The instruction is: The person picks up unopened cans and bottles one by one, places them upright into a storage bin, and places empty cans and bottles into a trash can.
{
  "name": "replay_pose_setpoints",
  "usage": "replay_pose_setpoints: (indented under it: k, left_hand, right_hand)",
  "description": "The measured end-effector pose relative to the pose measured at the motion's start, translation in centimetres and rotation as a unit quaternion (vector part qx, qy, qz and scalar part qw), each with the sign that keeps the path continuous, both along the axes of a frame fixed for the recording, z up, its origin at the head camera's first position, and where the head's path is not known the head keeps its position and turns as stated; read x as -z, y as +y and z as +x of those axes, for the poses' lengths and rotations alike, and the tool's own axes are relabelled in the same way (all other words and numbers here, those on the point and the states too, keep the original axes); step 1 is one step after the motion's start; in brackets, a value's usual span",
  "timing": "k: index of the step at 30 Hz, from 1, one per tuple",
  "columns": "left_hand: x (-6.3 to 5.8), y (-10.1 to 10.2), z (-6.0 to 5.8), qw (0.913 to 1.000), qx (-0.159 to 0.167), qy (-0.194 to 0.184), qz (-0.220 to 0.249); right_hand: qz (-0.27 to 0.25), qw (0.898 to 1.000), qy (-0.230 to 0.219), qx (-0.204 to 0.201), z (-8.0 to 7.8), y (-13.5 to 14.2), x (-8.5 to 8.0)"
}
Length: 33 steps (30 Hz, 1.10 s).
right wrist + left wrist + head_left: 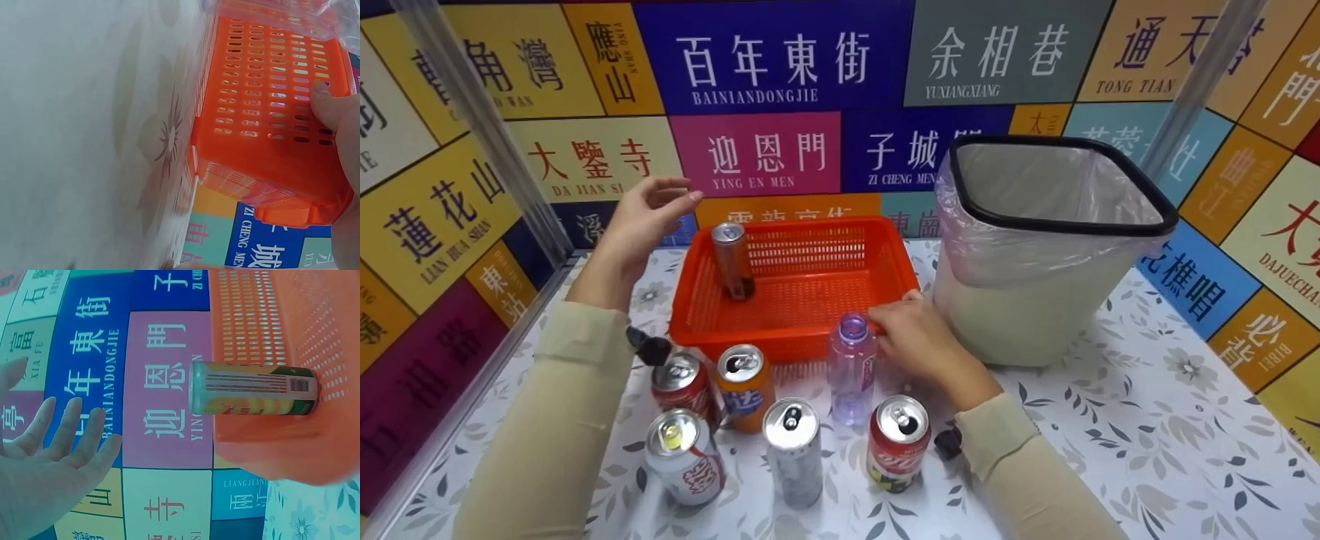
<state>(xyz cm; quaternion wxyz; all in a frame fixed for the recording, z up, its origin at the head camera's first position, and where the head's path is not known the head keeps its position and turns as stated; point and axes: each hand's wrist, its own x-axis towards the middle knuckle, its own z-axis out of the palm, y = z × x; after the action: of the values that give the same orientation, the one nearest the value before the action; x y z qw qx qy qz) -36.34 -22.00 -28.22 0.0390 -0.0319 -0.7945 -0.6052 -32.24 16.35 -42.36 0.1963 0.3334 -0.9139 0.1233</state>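
My left hand [649,214] is raised at the left of the red plastic basket [825,343], apart from it. Its fingers look spread and relaxed in the left wrist view, with nothing in them. Inside the basket's left end stands a slim can [733,262], whose striped label and barcode face the left wrist camera. My right hand [919,337] grips the basket's front right corner; in the right wrist view its thumb [326,104] presses the perforated outer wall. A clear purple bottle [851,375], uncapped, stands just left of that hand.
In front of the basket stand opened cans: a red one [682,379], an orange one [746,397], a white one [686,465], a slim silver one [793,457] and a red one [897,446]. A lined bin [1012,307] stands right. Behind is a sign-covered wall [772,56].
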Motion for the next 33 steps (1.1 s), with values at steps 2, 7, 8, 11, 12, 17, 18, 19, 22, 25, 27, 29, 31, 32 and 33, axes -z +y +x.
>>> replay_pose_setpoints:
  k: [2,7,8,11,12,17,18,19,22,25,27,29,31,32,33]
  left_hand:
    - [0.3,0.0,0.6,1.0,0.001,0.003,-0.006]
    - [1.2,-0.5,2.4,0.9995,-0.001,0.013,-0.028]
    - [1.3,-0.7,2.8,0.9994,-0.002,0.017,-0.029]
    - [1.8,-1.2,3.9,0.999,-0.002,0.03,-0.032]
    - [1.9,-1.4,4.2,0.9989,0.0,0.034,-0.031]
    - [2.6,-2.2,6.0,0.9984,0.017,0.049,-0.022]
    - [2.7,-2.3,6.3,0.9982,0.019,0.052,-0.023]
    - [2.8,-2.5,6.6,0.9978,0.021,0.056,-0.027]
    - [3.4,-3.0,7.4,0.9972,0.019,0.061,-0.04]
    - [4.2,-3.7,8.2,0.9969,0.011,0.059,-0.051]
    - [4.8,-4.2,8.6,0.9972,0.008,0.059,-0.046]
    - [5.5,-4.7,9.0,0.9975,0.007,0.062,-0.035]
    - [6.1,-5.1,9.4,0.9979,0.007,0.061,-0.02]
    - [6.5,-5.4,9.6,0.9981,0.008,0.059,-0.013]
    - [6.8,-5.6,9.8,0.9983,0.009,0.056,-0.009]
  right_hand:
    - [0.002,1.0,-0.007,0.004,0.0,0.1,-0.1]
    - [0.004,1.0,-0.013,0.011,0.0,0.0,-0.1]
    - [0.002,1.0,-0.01,0.011,0.0,0.0,-0.1]
    - [-0.001,1.0,-0.005,0.009,0.0,0.0,0.0]
    - [-0.001,1.0,-0.005,0.007,0.0,0.0,0.0]
    - [0.001,1.0,0.002,0.004,0.0,0.0,0.0]
    - [0.002,1.0,0.004,0.003,0.0,0.0,0.0]
    - [0.002,1.0,0.008,0.001,-0.1,0.0,0.0]
    - [0.005,1.0,0.02,-0.004,-0.1,0.1,0.1]
    - [0.004,1.0,0.024,-0.007,-0.1,0.1,0.0]
    - [0.003,1.0,0.023,-0.007,-0.1,0.1,0.0]
    - [0.002,1.0,0.019,-0.006,-0.1,0.1,0.0]
    - [0.003,1.0,0.016,-0.005,0.0,0.1,0.0]
    - [0.004,1.0,0.015,-0.005,0.0,0.1,0.0]
    - [0.004,1.0,0.015,-0.004,-0.1,0.0,0.0]
